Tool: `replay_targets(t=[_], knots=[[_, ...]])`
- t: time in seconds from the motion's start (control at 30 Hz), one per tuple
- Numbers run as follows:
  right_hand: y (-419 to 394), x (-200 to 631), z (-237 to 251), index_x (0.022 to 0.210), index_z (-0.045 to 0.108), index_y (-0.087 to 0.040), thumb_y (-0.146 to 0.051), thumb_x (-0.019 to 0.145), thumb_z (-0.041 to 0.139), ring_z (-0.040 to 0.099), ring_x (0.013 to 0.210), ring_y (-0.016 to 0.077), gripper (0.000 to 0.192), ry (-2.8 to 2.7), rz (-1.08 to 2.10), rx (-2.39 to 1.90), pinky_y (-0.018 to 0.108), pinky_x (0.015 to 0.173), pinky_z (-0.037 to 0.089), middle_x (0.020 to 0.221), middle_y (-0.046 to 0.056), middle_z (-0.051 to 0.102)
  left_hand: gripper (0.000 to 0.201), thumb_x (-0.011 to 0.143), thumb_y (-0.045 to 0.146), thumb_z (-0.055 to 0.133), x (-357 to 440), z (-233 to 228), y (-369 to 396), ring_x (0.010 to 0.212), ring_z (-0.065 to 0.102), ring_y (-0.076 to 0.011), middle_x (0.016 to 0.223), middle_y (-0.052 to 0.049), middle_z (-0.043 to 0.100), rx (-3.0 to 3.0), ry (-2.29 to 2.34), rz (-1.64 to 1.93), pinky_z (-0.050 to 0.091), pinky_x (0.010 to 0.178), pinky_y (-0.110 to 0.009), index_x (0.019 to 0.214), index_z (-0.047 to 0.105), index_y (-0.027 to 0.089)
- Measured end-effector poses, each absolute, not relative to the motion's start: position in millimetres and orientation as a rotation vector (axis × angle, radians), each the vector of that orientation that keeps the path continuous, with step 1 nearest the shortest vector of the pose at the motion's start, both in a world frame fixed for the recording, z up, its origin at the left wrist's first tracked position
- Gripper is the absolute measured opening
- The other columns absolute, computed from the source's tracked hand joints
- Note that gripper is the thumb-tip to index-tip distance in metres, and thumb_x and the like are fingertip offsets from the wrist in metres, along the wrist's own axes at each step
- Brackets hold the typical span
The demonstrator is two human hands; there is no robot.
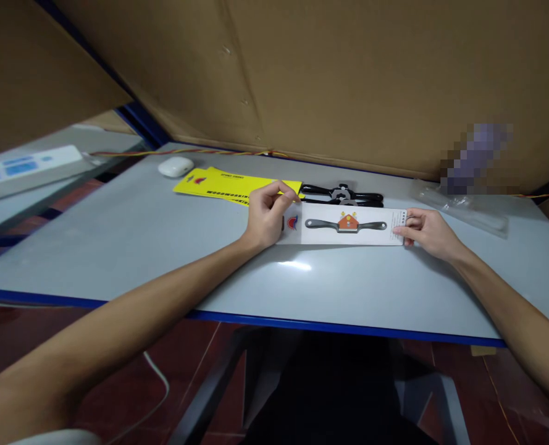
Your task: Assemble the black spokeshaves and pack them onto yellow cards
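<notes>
Between my two hands, above the table, is a long white packaging card [297,238] printed with a picture of a spokeshave. My left hand [269,213] is closed at the card's left end, its thumb and fingers curled together. At the other end, my right hand [425,233] pinches the card's edge with the thumb on the front. Just behind lie two black spokeshaves [323,190] with metal blade parts, side by side. Yellow packaging cards [237,183] with black lettering overlap to their left, partly hidden by my left hand.
A small white case [175,166] sits at the table's back left. Clear plastic packaging [469,210] lies at the right, near a blurred purple object [473,157]. A white power strip [28,170] is far left. Brown panels [348,80] stand behind the grey table [130,247].
</notes>
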State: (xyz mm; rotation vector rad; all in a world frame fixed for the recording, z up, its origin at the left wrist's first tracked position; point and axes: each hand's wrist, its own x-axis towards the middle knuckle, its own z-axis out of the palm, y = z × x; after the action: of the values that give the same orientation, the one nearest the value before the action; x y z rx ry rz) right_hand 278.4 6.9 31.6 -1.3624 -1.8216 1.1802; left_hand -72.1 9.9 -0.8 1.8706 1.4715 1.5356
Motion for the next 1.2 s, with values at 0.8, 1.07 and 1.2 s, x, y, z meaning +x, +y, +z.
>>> replay_targets(t=[0.8, 1.07, 1.2], knots=[[5.5, 279.3, 18.9, 0.092, 0.060, -0.027, -0.063, 0.075, 0.083, 0.062, 0.069, 0.0220, 0.046, -1.776, 0.833, -1.290, 0.038, 0.060, 0.050, 0.079, 0.002, 0.068, 0.037, 0.086, 0.055, 0.059, -92.5, 16.6, 4.8, 0.061, 0.061, -0.0179, 0.068, -0.005, 0.068, 2.590, 1.367, 0.973, 0.050, 0.062, -0.030, 0.082, 0.074, 0.022], [-7.6, 269.2, 19.1, 0.116, 0.072, -0.031, -0.055, 0.098, 0.061, 0.077, 0.100, 0.0333, 0.033, -1.821, 0.413, -1.238, 0.053, 0.091, 0.061, 0.113, 0.010, 0.077, 0.031, 0.095, 0.050, 0.058, -105.8, 14.1, 24.1, 0.081, 0.061, -0.0246, 0.089, -0.010, 0.067, 2.652, 1.599, 1.245, 0.052, 0.078, -0.041, 0.088, 0.076, 0.025], [6.8, 260.4, 26.1, 0.129, 0.073, -0.032, -0.045, 0.098, 0.058, 0.069, 0.127, 0.0357, 0.037, -1.966, 0.280, -1.154, 0.058, 0.114, 0.051, 0.135, 0.008, 0.075, 0.024, 0.096, 0.044, 0.059, -111.4, 10.9, 52.9, 0.090, 0.060, -0.0276, 0.094, -0.010, 0.068, 2.664, 1.721, 1.280, 0.050, 0.088, -0.046, 0.092, 0.076, 0.028]])
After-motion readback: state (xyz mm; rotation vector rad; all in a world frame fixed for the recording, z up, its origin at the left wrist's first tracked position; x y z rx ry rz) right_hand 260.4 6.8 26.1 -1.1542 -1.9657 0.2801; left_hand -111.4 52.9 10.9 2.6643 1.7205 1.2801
